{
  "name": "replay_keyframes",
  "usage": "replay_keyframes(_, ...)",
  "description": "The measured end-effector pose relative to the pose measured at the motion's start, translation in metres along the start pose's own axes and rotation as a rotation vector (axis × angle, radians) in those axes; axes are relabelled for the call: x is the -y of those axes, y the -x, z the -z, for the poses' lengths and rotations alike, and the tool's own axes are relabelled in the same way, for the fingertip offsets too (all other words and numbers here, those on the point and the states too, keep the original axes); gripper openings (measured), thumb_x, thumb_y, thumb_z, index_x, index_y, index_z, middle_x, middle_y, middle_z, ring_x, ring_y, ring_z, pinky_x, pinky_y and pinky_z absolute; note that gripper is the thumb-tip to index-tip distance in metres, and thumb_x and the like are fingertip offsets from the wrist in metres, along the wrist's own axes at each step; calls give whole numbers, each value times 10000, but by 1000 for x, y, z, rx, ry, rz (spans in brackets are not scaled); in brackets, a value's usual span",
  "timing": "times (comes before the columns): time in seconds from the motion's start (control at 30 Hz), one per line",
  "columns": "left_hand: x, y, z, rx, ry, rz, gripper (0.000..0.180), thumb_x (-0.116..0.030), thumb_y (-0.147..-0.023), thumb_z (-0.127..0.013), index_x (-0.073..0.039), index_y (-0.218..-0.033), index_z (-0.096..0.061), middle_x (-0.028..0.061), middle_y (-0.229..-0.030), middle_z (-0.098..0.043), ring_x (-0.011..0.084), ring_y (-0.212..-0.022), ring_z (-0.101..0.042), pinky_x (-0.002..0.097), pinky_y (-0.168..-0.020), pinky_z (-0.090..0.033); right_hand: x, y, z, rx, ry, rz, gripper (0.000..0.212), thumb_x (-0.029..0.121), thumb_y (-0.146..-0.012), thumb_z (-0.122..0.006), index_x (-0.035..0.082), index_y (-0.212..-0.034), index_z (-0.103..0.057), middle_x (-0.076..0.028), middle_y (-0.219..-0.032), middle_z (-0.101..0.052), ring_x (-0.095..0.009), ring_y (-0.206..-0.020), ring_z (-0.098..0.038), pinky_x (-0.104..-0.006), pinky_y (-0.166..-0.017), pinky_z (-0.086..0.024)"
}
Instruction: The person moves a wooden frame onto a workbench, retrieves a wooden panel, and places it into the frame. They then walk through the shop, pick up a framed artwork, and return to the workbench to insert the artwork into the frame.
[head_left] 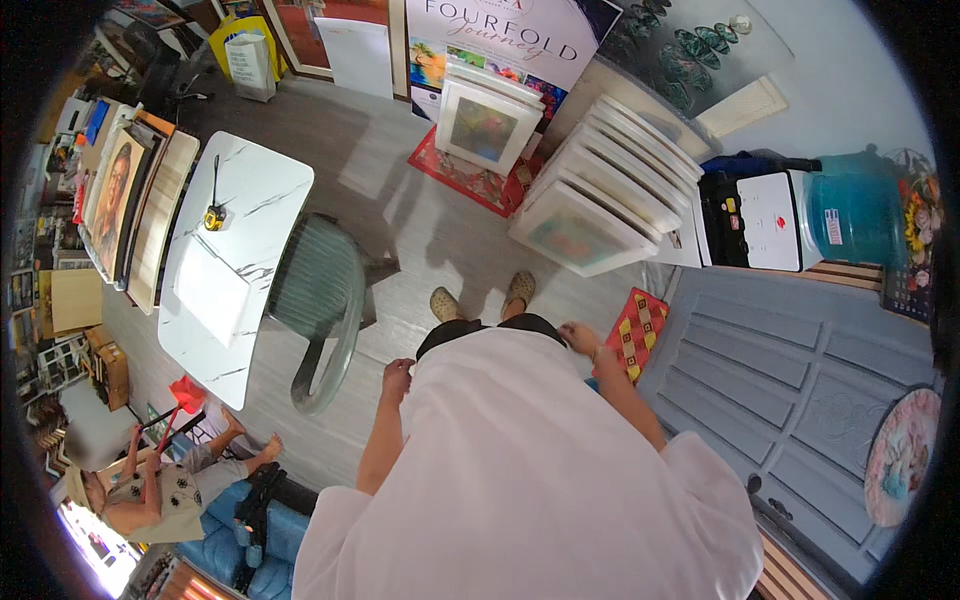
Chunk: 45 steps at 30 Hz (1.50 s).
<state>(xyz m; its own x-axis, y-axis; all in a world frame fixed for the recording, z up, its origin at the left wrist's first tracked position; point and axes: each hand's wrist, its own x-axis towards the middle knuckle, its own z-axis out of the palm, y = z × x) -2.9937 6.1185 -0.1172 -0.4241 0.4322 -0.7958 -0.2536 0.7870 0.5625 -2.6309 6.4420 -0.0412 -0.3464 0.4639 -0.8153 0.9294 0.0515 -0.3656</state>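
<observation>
Beside my left hip hangs my left hand (397, 378), its fingers loosely bent and apart, with nothing seen in it. My right hand (578, 337) is at the right side of my black shorts (535, 323), touching or just next to them; its fingers look loose and hold nothing visible. A white shirt covers my body, and both arms hang down. My feet stand on the grey floor in tan clogs (446, 303). Nearest to my left hand is a green plastic chair (318, 290). A red and yellow patterned mat (637, 335) lies near my right hand.
A white marbled table (265, 175) bears a tape measure (213, 217) and a white sheet (210, 290). Framed pictures (590, 225) lean at the far right, others (488, 125) on a red rug. A grey panelled door (740, 370) is at right. Another person (150, 490) sits lower left, holding a red dustpan (187, 394).
</observation>
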Motion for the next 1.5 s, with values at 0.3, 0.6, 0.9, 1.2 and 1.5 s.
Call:
replay_keyframes(0.3,-37,-7,39,38,-250,301,683,-605,-922,-432,-30,-679,-710,94,-559,-530,203,-528,-517,362,-576,-458,-112,28,-131,-9,-942,-268,304,187,-905,-552,16,-1138,-644,-249,-1011,-669,-362,-946,-658,-419,-806,-507)
replay_keyframes(0.6,-106,10,3,-23,30,7,604,-617,-887,-509,-58,-973,-719,95,-779,-636,174,-757,-529,337,-758,-427,-34,-79,29,-110,-379,79,383,322,-954,-535,-30,-1086,-608,-139,-886,-664,-201,-756,-652,-329,-676,-530)
replay_keyframes(0.9,-8,84,-87,-273,139,145,475,-455,-928,-541,-2,-983,-676,131,-779,-674,213,-740,-639,336,-702,-501,-41,-166,114,-120,-426,251,341,313,-954,-554,3,-1085,-602,-80,-763,-639,-147,-619,-613,-289,-531,-485)
replay_keyframes(1.2,129,191,-209,-552,571,312,469,-447,-924,-551,-9,-1027,-685,122,-793,-675,213,-641,-597,354,-595,-491,-1,-202,97,144,-41,168,298,284,-942,-565,-10,-974,-606,-86,-757,-632,-162,-618,-620,-304,-527,-513)
replay_keyframes(1.5,134,183,-190,-629,582,382,504,-446,-913,-552,17,-1087,-649,187,-994,-688,272,-925,-651,388,-837,-496,221,-143,23,-253,16,825,275,203,-984,-511,-41,-1061,-611,-145,-1039,-656,-231,-889,-630,-370,-783,-496)
